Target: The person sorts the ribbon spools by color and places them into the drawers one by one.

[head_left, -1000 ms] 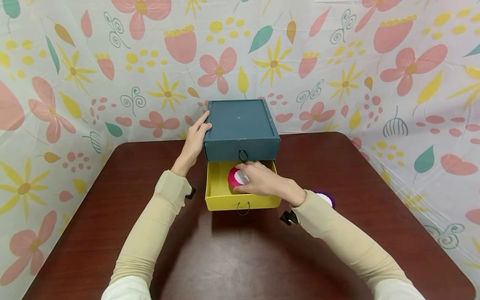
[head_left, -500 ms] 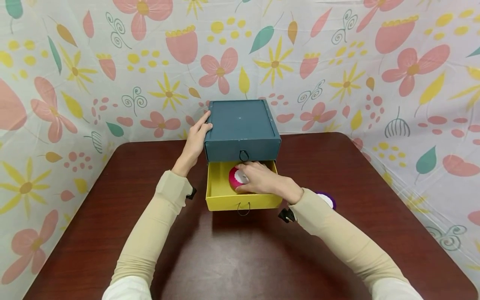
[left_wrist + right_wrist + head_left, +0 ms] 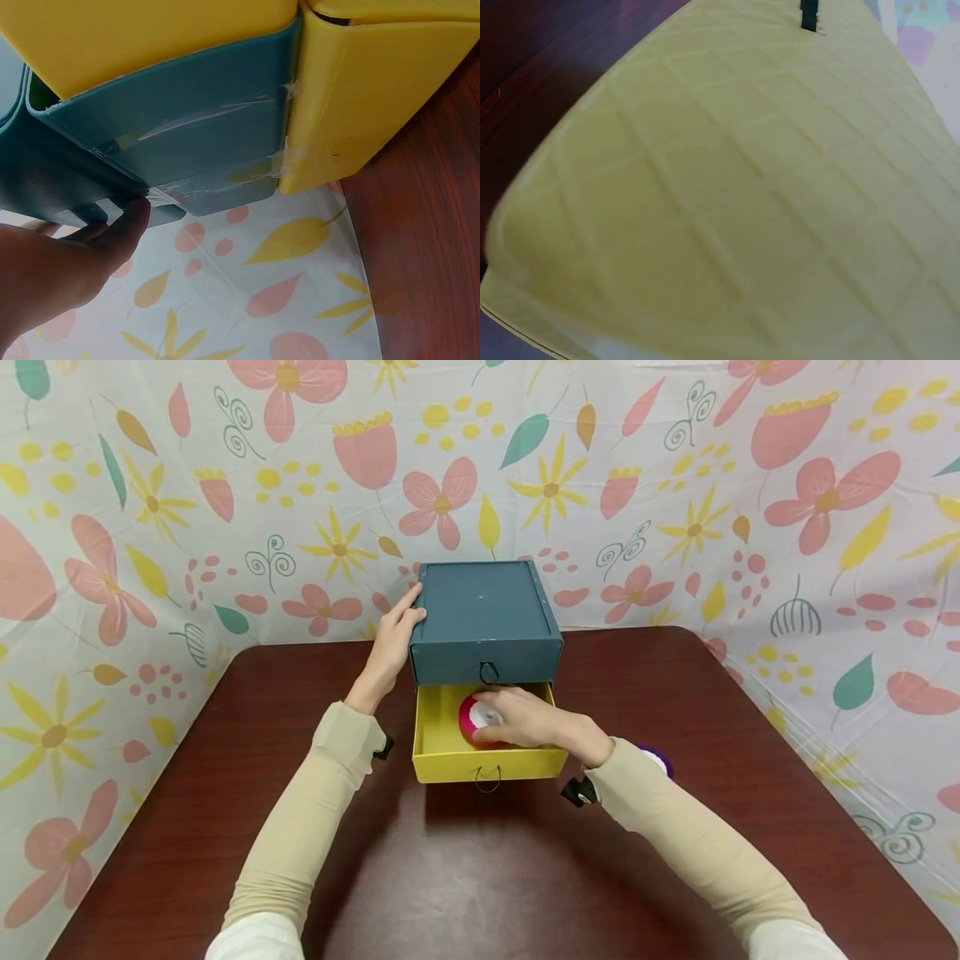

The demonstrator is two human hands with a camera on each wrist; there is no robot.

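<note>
In the head view, a blue drawer box is stacked above a pulled-out yellow drawer with a thin dark loop handle. Inside the drawer is a round, flat thing with a pink rim and a white middle. My right hand reaches in and holds it between thumb and fingers, covering its right part. My left hand rests against the blue box's left side, fingers extended. The left wrist view shows that hand beside the blue wall. Yellow quilted drawer front fills the right wrist view, hiding the right hand.
A similar round thing, purple-rimmed and white, lies on the dark red-brown table, partly behind the right sleeve. A flower-patterned sheet hangs behind the table. The upper blue drawer's black loop handle hangs above the yellow drawer.
Both hands stay almost where they were. The right hand shifts very slightly within the drawer around the pink-and-white thing.
</note>
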